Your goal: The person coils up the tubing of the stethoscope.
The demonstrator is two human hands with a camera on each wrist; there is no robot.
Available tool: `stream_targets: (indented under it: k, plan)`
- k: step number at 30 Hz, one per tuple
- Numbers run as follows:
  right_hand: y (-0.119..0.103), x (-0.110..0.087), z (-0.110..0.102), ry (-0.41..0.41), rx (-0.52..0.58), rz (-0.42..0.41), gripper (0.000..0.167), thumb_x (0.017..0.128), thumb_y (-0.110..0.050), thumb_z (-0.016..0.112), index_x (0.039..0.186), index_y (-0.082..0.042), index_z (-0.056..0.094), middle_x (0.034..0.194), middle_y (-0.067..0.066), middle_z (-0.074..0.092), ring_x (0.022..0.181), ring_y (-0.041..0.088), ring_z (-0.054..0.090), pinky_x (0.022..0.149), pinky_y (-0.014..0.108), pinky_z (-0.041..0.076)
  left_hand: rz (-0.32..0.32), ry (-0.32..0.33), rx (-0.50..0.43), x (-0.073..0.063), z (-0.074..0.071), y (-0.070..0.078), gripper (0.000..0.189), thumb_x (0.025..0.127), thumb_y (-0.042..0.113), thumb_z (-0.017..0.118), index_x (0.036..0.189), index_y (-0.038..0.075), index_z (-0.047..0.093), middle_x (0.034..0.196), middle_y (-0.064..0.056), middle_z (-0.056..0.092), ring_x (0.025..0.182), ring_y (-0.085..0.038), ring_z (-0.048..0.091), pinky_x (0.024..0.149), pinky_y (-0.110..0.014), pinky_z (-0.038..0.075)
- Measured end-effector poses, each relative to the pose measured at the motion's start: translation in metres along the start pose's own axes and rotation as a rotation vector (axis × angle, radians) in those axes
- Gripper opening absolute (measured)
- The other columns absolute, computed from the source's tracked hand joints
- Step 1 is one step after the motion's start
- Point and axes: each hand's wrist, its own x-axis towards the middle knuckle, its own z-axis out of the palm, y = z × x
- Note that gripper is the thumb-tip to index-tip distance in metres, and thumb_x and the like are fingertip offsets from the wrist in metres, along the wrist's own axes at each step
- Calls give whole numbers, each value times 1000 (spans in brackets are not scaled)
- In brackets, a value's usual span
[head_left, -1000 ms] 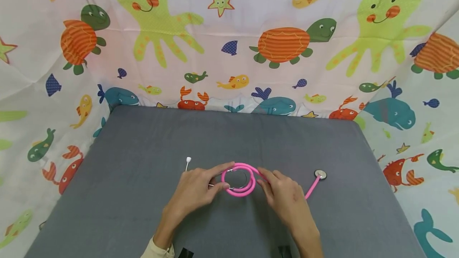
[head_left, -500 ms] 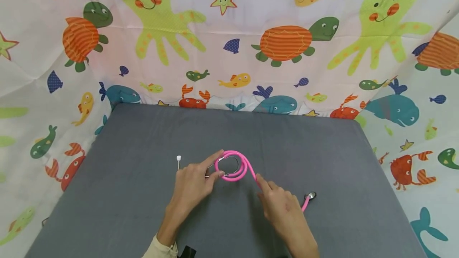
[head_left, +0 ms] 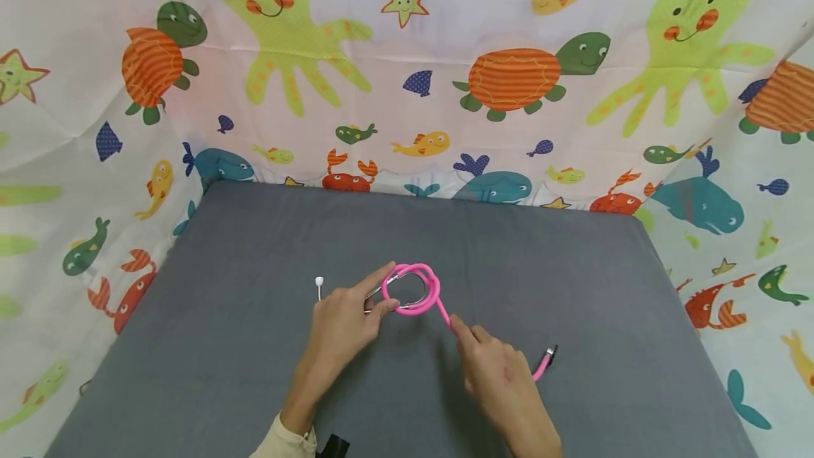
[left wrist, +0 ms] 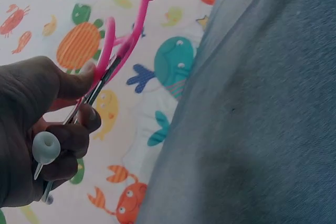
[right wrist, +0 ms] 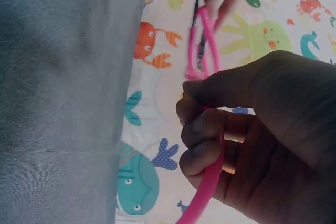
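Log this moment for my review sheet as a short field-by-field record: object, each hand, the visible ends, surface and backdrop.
Object: pink stethoscope, its tubing looped into a ring
Left hand: pinches the ring and metal ear tubes between thumb and fingers
Right hand: fingers curled round the tubing that runs from the ring
Ear end: one white ear tip shows beyond the left hand
Chest piece: hangs past the right hand, seen nearly edge-on
Surface: gray table
Backdrop: white cloth printed with sea animals
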Motion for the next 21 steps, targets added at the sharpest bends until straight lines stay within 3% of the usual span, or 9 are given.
stream_targets:
  k: [7,11,13,17,21]
  plan:
    - [-7,3,-9,-98,35,-69,24,93,-7,77,115,-7,69,69,-6,50,56,5,38,53,20,36,33,32,107,-3,7,7,60,87,37,84,144,30,64,54,9,32,46,-4,21,46,-21,14]
    - [-10,6,-11,-77,-26,-202,24,84,1,81,104,-6,69,70,-4,50,58,9,44,53,23,38,110,54,208,-3,9,12,62,86,39,86,143,30,64,53,8,32,47,-5,19,46,-21,14]
    - [-10,9,-11,-29,-95,-288,25,78,4,83,95,-7,68,72,-2,53,61,12,49,55,25,41,159,49,269,-3,9,15,63,85,41,85,143,28,64,53,8,33,46,-5,19,46,-21,14]
    - [-9,21,-13,28,-178,-428,21,78,-1,87,86,-11,71,78,-3,57,67,13,48,63,24,40,236,10,351,-4,9,18,59,85,46,84,136,24,65,52,9,39,45,-4,22,45,-22,15]
    - [-4,36,-15,-42,-125,-529,15,83,-9,87,87,-17,76,79,-6,53,71,8,40,67,21,36,297,-47,346,-5,8,20,49,85,46,83,126,25,69,54,10,45,47,-3,27,45,-21,19]
